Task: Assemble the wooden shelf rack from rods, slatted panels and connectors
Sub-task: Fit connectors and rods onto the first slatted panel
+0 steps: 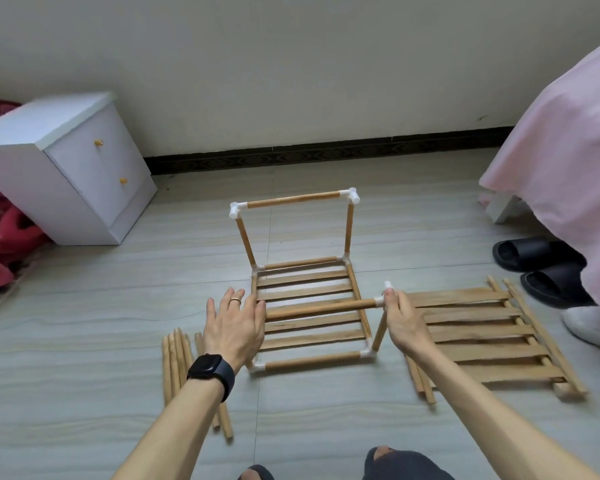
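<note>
A partly built wooden rack (305, 271) stands on the floor: a slatted bottom panel framed by rods and white connectors, with two uprights and a top rod at the back. A front top rod (321, 308) runs between my hands. My right hand (400, 322) pinches the white connector (383, 296) at its right end, above the front right upright. My left hand (234, 325) rests over the rod's left end, fingers spread; what lies beneath the palm is hidden.
Loose rods (179, 365) lie left of the rack. Stacked slatted panels (485, 337) with more rods lie to the right. A white bedside cabinet (66, 168) stands back left, a pink-covered bed (565, 161) and black slippers (541, 268) on the right.
</note>
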